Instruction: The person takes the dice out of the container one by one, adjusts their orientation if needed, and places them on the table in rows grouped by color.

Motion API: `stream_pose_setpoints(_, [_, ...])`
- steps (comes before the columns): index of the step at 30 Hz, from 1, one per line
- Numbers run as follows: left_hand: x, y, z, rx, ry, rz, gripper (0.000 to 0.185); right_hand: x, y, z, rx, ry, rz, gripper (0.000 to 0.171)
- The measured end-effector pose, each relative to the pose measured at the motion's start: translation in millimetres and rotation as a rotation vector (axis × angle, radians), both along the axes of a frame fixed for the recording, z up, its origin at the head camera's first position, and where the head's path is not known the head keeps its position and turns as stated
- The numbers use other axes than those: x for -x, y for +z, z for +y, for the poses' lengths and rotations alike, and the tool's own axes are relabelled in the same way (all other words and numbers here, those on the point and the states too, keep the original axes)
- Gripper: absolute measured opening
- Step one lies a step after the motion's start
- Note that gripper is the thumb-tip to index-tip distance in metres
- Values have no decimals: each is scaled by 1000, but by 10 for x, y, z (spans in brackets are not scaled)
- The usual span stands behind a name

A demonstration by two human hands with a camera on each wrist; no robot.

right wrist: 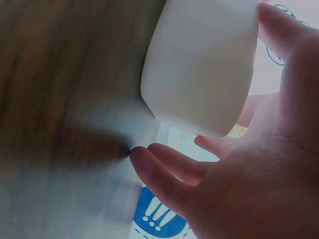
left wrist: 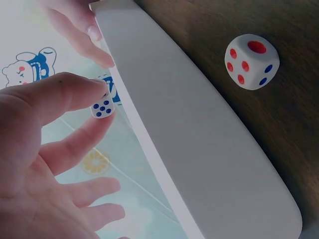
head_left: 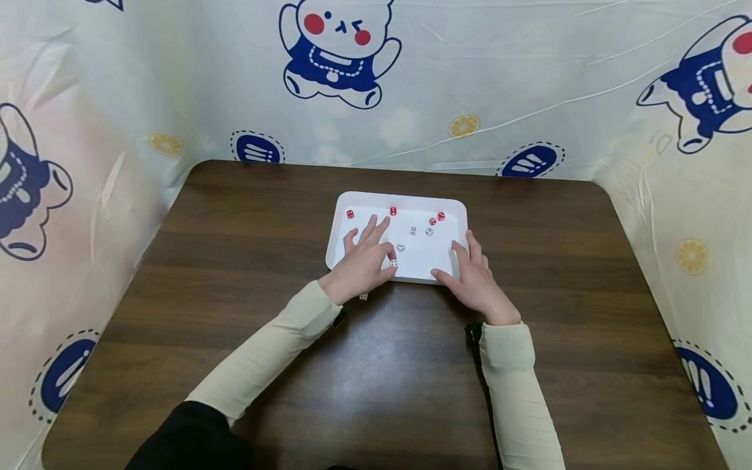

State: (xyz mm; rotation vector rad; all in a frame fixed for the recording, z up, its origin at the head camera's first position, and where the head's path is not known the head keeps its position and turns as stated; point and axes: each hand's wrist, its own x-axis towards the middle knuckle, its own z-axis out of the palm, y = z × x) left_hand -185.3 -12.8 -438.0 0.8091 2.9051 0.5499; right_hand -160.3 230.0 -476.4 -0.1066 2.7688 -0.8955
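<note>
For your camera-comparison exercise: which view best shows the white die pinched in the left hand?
The left wrist view: the white die fills the gap between thumb and forefinger, its blue pips readable. The head view shows it only as a speck at the left hand over the tray. The right wrist view misses it.

Tray (head_left: 352, 199) centre-rear of table (head_left: 235, 215); loose die (head_left: 363, 297) by tray's near-left corner. Curtain (head_left: 499, 78) blocks rear & side edges; near edge open.

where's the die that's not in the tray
In the head view, the loose white die lies on the wooden table just outside the white tray's near edge, below the left hand.
</note>
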Motion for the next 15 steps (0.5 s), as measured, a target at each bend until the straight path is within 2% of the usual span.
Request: stream_pose_setpoints(15, [-77, 3, -78, -26, -39, 1, 5, -6, 19, 0, 5, 4, -2, 82])
